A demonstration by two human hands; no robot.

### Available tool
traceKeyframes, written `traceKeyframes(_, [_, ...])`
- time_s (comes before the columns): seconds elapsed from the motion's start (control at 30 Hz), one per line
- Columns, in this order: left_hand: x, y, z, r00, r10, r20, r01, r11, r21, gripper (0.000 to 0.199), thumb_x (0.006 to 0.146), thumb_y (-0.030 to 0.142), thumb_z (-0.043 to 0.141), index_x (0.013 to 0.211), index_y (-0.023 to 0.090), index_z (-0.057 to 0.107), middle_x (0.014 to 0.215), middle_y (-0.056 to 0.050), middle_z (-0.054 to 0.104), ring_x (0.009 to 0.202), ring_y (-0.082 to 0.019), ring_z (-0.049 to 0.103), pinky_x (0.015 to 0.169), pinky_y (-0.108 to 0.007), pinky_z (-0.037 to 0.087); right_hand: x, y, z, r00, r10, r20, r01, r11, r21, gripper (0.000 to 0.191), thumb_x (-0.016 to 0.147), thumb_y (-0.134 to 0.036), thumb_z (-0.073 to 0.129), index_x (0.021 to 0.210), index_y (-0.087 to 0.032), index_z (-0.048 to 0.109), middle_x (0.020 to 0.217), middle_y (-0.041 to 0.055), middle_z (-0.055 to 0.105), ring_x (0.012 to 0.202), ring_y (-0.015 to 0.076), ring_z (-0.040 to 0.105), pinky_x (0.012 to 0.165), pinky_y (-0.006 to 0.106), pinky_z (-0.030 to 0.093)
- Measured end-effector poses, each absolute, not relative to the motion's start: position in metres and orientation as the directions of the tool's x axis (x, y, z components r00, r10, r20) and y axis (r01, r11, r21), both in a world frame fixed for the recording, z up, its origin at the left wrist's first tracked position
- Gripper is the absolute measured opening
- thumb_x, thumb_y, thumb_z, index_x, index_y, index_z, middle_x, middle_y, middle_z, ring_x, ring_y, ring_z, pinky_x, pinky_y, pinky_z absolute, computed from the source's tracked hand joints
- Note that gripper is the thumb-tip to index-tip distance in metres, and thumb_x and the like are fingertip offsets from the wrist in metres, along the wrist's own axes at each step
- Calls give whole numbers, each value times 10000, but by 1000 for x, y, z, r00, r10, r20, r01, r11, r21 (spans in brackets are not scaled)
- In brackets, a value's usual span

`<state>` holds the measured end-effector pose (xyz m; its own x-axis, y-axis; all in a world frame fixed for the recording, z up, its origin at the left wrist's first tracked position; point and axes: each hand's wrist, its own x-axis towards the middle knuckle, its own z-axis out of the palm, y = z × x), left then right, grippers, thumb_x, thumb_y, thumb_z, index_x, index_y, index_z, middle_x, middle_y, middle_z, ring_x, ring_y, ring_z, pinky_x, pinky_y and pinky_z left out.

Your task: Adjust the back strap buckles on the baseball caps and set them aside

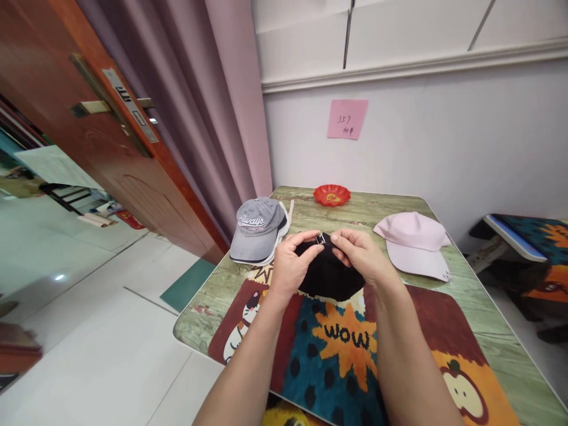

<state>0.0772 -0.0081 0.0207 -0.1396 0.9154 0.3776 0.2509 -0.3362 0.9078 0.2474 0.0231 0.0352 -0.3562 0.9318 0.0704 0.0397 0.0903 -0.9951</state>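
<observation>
Between my hands is a black cap (332, 275), held just above the patterned mat. A small metal buckle (320, 238) sits on its strap at the top. My left hand (295, 260) pinches the strap at the buckle between thumb and fingers. On the other side, my right hand (357, 251) grips the strap close to the buckle. To the left stands a stack of caps with a grey cap (256, 225) on top, lettered "Always". A pale pink cap (415, 242) lies to the right.
A red scalloped dish (332, 195) stands at the back of the green wood-look table (199, 322). The colourful mat (306, 355) covers the table's front. A pink note (347, 119) is stuck on the wall. Left are a curtain (222, 106) and a brown door (102, 136).
</observation>
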Motion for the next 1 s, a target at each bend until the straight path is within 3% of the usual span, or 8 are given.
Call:
traceKeyframes(0.37, [77,-10,17,-112,945,307,119,-294,948,277,764,249,793,1036,199,781,1042,-53,781,986,-207,715,926,-318,549,248,22,36,-457,890,-13,29,0,-1000,385,854,-523,621,691,-193,509,536,-65,451,438,57,340,444,218,232])
traceKeyframes(0.53, [75,-12,19,-69,951,301,91,-294,951,278,760,254,801,1033,206,789,1028,-53,779,972,-202,708,905,-307,547,254,22,38,-480,877,29,38,54,-998,374,853,-535,648,757,-180,578,536,-68,445,457,64,343,452,214,246])
traceKeyframes(1.0, [77,-18,26,14,945,325,179,-322,929,261,794,244,767,1053,219,786,1023,-48,784,961,-212,716,905,-321,550,260,21,40,-473,878,75,36,104,-994,377,859,-544,660,818,-170,654,547,-61,445,486,74,352,470,213,281])
